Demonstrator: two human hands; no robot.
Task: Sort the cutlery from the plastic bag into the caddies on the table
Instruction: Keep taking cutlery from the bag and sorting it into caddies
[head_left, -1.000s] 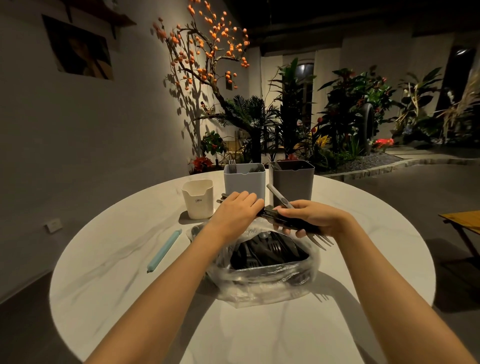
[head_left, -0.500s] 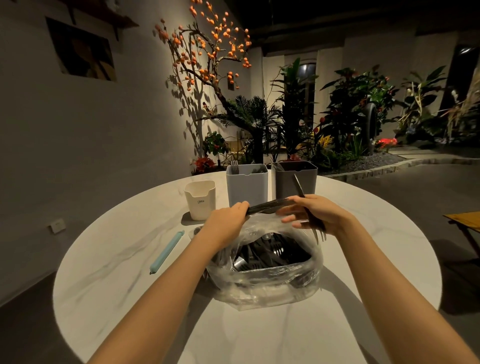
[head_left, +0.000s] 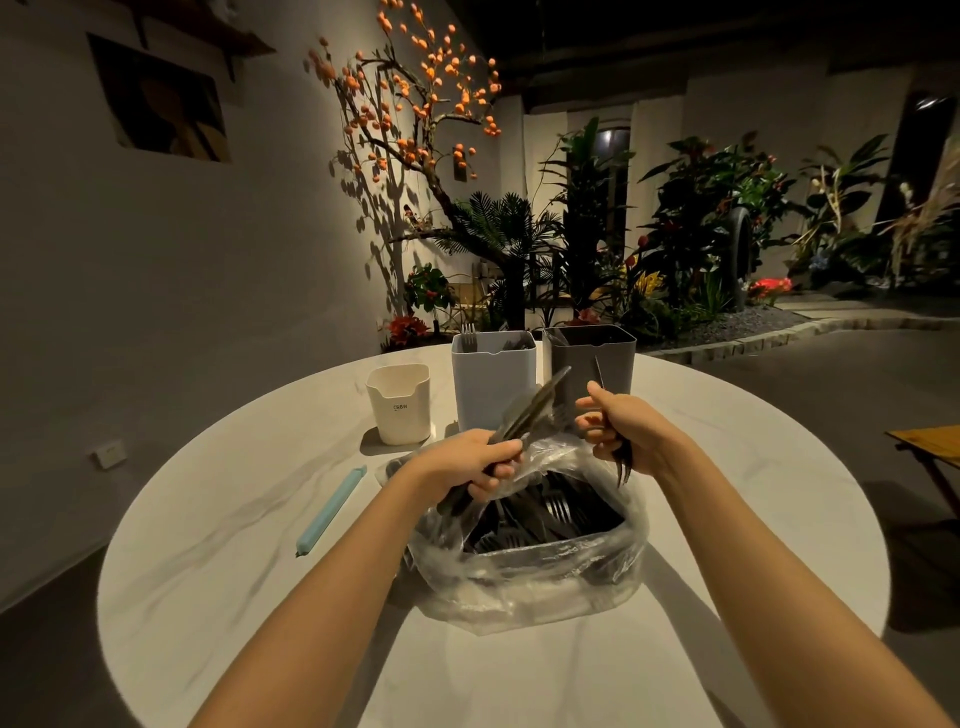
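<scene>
Gripping a bundle of cutlery (head_left: 530, 410) in our left hand (head_left: 478, 462), our right hand (head_left: 618, 431) pinches one fork above the plastic bag (head_left: 524, 571). We should drop it tines-down into the grey caddy (head_left: 592, 358) just beyond our fingers.

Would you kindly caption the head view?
Left hand grips cutlery, right hand a fork, above the bag.

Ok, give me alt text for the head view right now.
Above an open plastic bag of cutlery on a round table, the left hand grips a bundle of forks and the right hand holds one fork. Behind stand cream, pale blue and grey caddies.
</scene>
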